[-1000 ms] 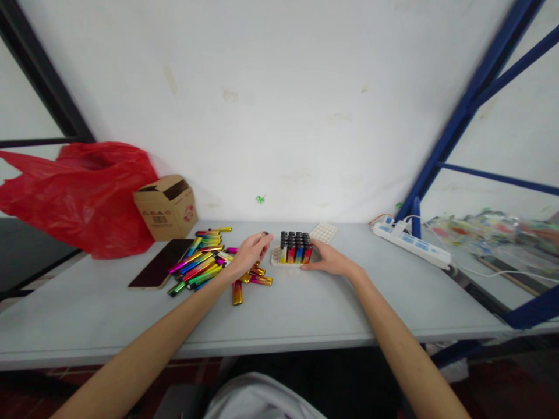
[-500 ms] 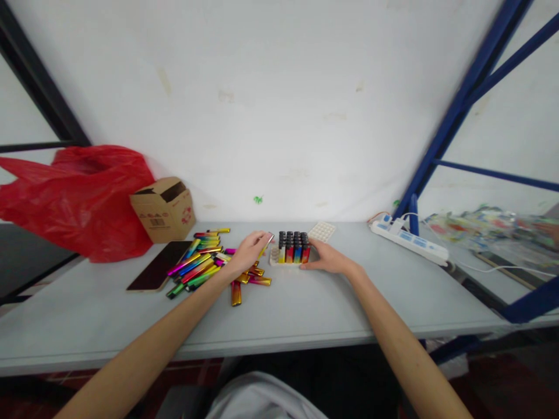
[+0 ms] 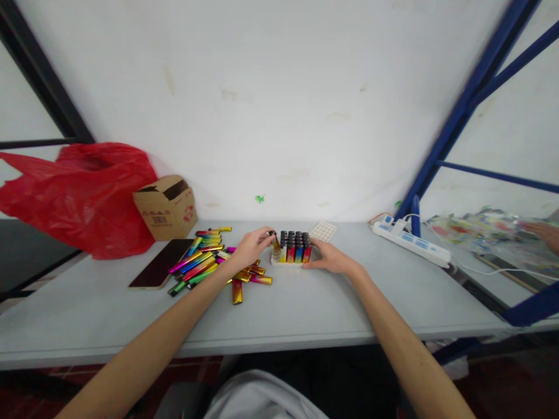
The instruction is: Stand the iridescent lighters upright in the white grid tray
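Note:
My left hand [image 3: 253, 246] pinches a gold lighter [image 3: 276, 241] by its dark top, tilted over the left end of a white tray [image 3: 286, 265]. Several lighters [image 3: 295, 249] with black tops stand upright in rows in that tray, their bodies red, blue and yellow. My right hand [image 3: 328, 256] grips the tray and the lighters at its right end, thumb low at the front. A heap of shiny coloured lighters [image 3: 201, 267] lies on the table to the left, partly hidden behind my left hand and forearm.
At the left are a dark-screened tablet [image 3: 161, 265], a cardboard box [image 3: 168, 209] and a red plastic bag [image 3: 100, 203]. Behind the tray lies a white holed tray [image 3: 324, 231]. A power strip [image 3: 410, 241] sits right, by a blue frame [image 3: 454, 122]. Another person's hand [image 3: 544, 234] shows far right.
My left hand has brought the lighter over the tray's left end and turned it more upright. My right hand stays at the tray. Another person's hand has come into view at far right.

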Demonstrator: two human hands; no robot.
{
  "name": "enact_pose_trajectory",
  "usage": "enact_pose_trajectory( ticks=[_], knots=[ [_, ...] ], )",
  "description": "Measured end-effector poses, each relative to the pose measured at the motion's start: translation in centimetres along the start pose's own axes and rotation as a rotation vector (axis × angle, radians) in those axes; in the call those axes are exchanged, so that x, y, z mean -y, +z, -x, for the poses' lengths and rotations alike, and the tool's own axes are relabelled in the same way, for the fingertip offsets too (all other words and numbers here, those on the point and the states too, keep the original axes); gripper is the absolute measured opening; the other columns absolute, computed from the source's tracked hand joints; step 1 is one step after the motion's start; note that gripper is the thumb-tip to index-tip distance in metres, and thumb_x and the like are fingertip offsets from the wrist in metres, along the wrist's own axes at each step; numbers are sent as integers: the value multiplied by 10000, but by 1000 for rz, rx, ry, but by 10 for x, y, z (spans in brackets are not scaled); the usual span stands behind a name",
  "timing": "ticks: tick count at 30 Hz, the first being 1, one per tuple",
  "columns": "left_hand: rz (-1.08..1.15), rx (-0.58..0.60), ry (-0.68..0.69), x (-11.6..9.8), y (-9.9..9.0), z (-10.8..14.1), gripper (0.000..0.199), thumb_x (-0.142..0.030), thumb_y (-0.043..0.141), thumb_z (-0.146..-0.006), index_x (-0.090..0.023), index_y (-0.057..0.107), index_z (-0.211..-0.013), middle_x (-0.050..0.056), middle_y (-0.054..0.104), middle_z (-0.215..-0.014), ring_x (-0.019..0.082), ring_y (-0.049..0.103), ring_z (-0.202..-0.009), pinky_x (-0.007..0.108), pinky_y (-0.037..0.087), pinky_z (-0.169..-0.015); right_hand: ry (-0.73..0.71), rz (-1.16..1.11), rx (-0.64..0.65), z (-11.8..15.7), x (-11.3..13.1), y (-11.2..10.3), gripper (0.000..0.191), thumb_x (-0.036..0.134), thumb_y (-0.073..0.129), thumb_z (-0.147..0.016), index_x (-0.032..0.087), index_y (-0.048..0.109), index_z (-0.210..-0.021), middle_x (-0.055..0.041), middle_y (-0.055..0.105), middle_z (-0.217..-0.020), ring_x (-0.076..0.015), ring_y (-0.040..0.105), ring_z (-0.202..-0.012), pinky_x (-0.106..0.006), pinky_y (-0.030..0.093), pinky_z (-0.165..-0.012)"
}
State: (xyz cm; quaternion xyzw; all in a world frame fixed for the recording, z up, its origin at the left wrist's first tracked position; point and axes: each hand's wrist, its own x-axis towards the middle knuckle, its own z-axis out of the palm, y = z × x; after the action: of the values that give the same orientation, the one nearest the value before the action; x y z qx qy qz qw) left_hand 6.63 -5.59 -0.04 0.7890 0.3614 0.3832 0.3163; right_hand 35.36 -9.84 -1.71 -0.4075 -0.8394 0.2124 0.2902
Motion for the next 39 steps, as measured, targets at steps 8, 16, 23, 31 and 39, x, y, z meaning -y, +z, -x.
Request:
enact_pose_trajectory(
  ticks=[8,16,23,31,39],
  knots=[
    [-270,80,40,-1,-1,-2,330,-451,422,-998,-214,593,-1152,42,759,-884,215,703,-829,303,510,-792,-28,-31,13,2,-3,-1,765,461,840,-754,191,538,-1404,-141,609,-1414,-339,585,-1278,-526,424,-1128],
    [-314,159,33,1,1,-4,273,-379,496,-944,-208,618,-1119,90,782,-1037,259,719,-973,342,514,-867,14,-26,22,3,1,0,785,479,833,-754,191,523,-1415,-145,592,-1426,-353,565,-1303,-539,405,-1146],
    [-421,87,65,8,-27,1,331,-393,542,-900,-198,671,-1135,110,739,-1189,283,673,-1132,414,449,-1057,-12,38,-19,0,-5,9,837,524,847,-715,175,507,-1395,-164,598,-1384,-353,563,-1259,-541,405,-1114],
    [-561,193,-108,25,-89,15,329,-415,598,-788,-190,764,-961,134,748,-1141,328,655,-1126,393,452,-1034,5,96,-28,-1,-11,14,746,579,820,-723,169,566,-1292,-159,617,-1303,-346,573,-1183,-534,431,-1060],
    [-554,170,-123,22,-92,20,195,-398,662,-738,-218,703,-798,80,740,-878,271,671,-851,328,483,-792,-9,109,6,-2,-12,12,724,591,791,-755,181,563,-1306,-153,602,-1337,-342,558,-1217,-528,425,-1072]
  ],
)
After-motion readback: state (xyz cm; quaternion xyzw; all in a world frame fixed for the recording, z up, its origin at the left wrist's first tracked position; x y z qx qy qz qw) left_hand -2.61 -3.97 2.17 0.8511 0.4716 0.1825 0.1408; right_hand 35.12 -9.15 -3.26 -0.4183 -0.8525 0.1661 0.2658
